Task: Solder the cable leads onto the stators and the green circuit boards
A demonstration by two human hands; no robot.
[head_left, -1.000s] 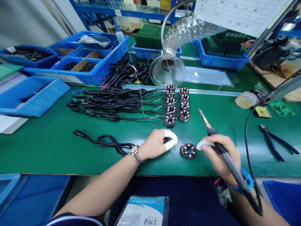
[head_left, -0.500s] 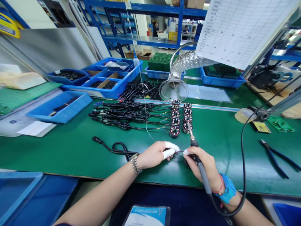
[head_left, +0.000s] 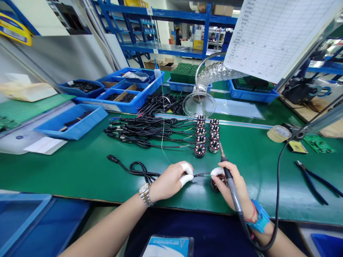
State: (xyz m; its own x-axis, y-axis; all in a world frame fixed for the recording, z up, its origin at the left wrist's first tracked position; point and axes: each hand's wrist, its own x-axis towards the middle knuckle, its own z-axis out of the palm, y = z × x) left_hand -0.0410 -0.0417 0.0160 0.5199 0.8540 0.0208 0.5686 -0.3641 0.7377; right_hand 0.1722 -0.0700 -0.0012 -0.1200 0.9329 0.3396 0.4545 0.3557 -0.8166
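My left hand (head_left: 171,180), with white cots on two fingertips, pinches the thin leads (head_left: 201,175) of a black cable (head_left: 134,167) that trails left over the green mat. My right hand (head_left: 232,185) grips a soldering iron (head_left: 227,175), tip pointing up and away, while its cotted fingertip touches the far end of the same leads. Under that hand sits a small round stator (head_left: 214,185) with red and white windings, mostly hidden. Beyond lie two short rows of similar stators (head_left: 206,135) with black cables attached.
A fume hose with a clear funnel (head_left: 199,103) stands behind the rows. Blue bins (head_left: 120,92) sit at the back left, a tape roll (head_left: 278,134) and blue-handled pliers (head_left: 313,178) at the right. A paper chart (head_left: 276,32) hangs overhead. People work far behind.
My right hand came in over the loose stator and now meets the leads held by my left hand. The iron tip swung nearer the stator rows. The view lifted toward the shelves.
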